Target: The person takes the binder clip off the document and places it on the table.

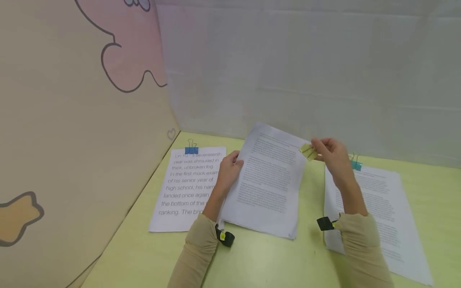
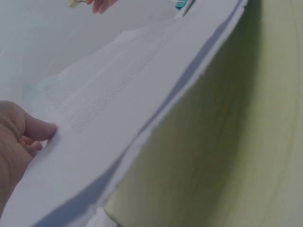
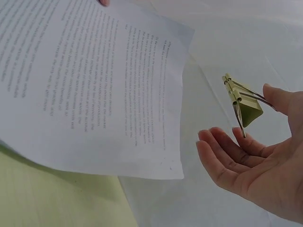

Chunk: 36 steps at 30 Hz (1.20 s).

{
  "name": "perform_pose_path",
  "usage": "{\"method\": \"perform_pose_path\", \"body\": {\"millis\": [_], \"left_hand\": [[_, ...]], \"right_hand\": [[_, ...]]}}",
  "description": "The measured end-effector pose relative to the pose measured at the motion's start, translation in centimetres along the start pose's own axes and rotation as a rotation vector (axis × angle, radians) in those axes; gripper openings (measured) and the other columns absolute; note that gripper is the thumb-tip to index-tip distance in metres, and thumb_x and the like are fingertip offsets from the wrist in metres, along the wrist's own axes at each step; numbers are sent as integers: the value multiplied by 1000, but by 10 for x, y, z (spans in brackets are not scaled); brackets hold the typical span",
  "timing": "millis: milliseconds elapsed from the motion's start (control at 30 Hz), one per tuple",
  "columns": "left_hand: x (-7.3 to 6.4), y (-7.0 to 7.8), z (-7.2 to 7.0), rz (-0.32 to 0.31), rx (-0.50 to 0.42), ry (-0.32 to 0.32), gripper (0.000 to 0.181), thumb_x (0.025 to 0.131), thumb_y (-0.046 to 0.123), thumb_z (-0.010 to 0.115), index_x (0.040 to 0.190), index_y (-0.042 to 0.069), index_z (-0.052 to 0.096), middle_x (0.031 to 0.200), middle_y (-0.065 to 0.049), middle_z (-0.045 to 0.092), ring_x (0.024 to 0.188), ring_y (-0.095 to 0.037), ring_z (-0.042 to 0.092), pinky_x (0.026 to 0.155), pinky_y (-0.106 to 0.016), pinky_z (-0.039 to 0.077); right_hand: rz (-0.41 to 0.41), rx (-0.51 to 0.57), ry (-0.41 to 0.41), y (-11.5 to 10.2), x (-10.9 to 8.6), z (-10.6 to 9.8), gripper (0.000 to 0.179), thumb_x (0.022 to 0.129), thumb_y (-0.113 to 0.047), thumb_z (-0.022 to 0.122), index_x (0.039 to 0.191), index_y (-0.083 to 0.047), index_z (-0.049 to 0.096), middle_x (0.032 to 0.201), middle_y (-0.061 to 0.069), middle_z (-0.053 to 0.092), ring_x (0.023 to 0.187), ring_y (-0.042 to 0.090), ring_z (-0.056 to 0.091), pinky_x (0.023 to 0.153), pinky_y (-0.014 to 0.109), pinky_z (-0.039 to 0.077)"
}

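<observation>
Pale green tabletop (image 1: 266, 260) fills the lower part of my head view, with a cream wall (image 1: 72, 120) bearing a pink cartoon shape (image 1: 137, 48) on the left and a greyish-white sheet backdrop (image 1: 288, 72) behind. Near the centre I see a sheaf of white paper printed with small text (image 1: 268, 176), tilted and lifted off the table at least in part. The left hand (image 1: 229, 170) grasps its left edge, thumb on the printed face. At the upper right corner of the sheaf, the right hand (image 1: 335, 160) pinches a yellow-green metal binder clip (image 1: 307, 152) by its wire handles, between thumb and index finger; the other fingers are loosely extended. My right wrist view shows a gap between clip and paper. To the left lies a white page in large print (image 1: 183, 188), a blue binder clip (image 1: 191, 151) on its top edge, partly covered by the sheaf and left arm. To the right lies another white document in small print (image 1: 381, 200), a teal binder clip (image 1: 356, 165) at its top, partly behind the right arm.
</observation>
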<state>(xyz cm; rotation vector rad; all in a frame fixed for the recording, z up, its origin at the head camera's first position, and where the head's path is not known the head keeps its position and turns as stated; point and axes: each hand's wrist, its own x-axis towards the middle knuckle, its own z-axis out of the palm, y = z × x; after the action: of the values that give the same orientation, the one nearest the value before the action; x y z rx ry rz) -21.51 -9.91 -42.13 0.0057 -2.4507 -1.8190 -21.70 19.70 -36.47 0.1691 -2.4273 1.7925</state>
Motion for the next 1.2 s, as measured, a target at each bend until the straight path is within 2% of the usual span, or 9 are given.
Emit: {"method": "perform_pose_path", "body": {"millis": [133, 233, 333, 433, 567, 700, 833, 1067, 1200], "left_hand": [[1, -1, 1, -20, -23, 0, 34, 103, 6, 55, 136, 2, 64, 112, -17, 73, 72, -19, 66, 63, -27, 54], [1, -3, 0, -48, -32, 9, 34, 103, 5, 54, 135, 2, 64, 110, -16, 73, 72, -19, 65, 63, -27, 53], [0, -3, 0, -70, -25, 17, 34, 103, 5, 54, 135, 2, 64, 109, -15, 73, 72, -19, 64, 64, -27, 51], [-1, -1, 0, -78, -23, 18, 35, 102, 6, 54, 135, 3, 64, 111, -16, 73, 75, -20, 64, 66, -28, 50], [0, -1, 0, -94, -28, 11, 35, 103, 6, 54, 136, 3, 64, 111, -15, 72, 76, -21, 64, 68, -29, 51], [1, -3, 0, -114, -27, 13, 35, 103, 7, 53, 136, 5, 64, 110, -13, 72, 77, -20, 63, 68, -29, 50], [0, -3, -1, -116, -27, 8, 36, 104, 8, 53, 138, 5, 63, 112, -13, 72, 79, -21, 64, 70, -29, 51], [0, -4, -1, -133, -29, 7, 37, 104, 9, 53, 140, 5, 62, 116, -14, 71, 82, -21, 65, 72, -30, 52], [0, -4, 3, -159, -50, 14, 35, 104, 8, 54, 138, 5, 63, 111, -13, 72, 79, -20, 65, 70, -29, 51]], "right_hand": [[71, -26, -79, 9, -7, -1, 58, 108, -42, 52, 126, 14, 50, 116, 9, 59, 98, 8, 60, 78, 16, 56], [150, -38, -146, 16, -11, -2, 66, 109, -44, 50, 133, 16, 44, 132, 23, 52, 115, 25, 56, 80, 18, 57], [232, -39, -209, 22, -15, -4, 74, 109, -47, 47, 141, 19, 37, 144, 33, 41, 130, 46, 46, 83, 23, 58], [301, -18, -268, 28, -18, -8, 81, 109, -48, 44, 148, 21, 26, 153, 39, 29, 139, 57, 34, 89, 31, 59], [363, 14, -328, 33, -19, -15, 87, 110, -48, 41, 153, 22, 11, 159, 42, 14, 143, 60, 27, 93, 40, 58], [392, 16, -358, 36, -19, -21, 90, 110, -48, 41, 154, 21, 4, 161, 42, 9, 145, 61, 23, 92, 42, 58], [384, -23, -369, 36, -19, -28, 91, 110, -48, 40, 154, 21, 2, 161, 42, 9, 144, 62, 23, 94, 46, 57], [376, -62, -357, 40, -19, -44, 92, 110, -50, 38, 154, 21, 2, 160, 44, 10, 140, 62, 31, 100, 54, 53], [367, -78, -349, 43, -19, -54, 89, 110, -48, 39, 154, 22, 6, 158, 44, 14, 139, 61, 33, 97, 52, 55]]}}
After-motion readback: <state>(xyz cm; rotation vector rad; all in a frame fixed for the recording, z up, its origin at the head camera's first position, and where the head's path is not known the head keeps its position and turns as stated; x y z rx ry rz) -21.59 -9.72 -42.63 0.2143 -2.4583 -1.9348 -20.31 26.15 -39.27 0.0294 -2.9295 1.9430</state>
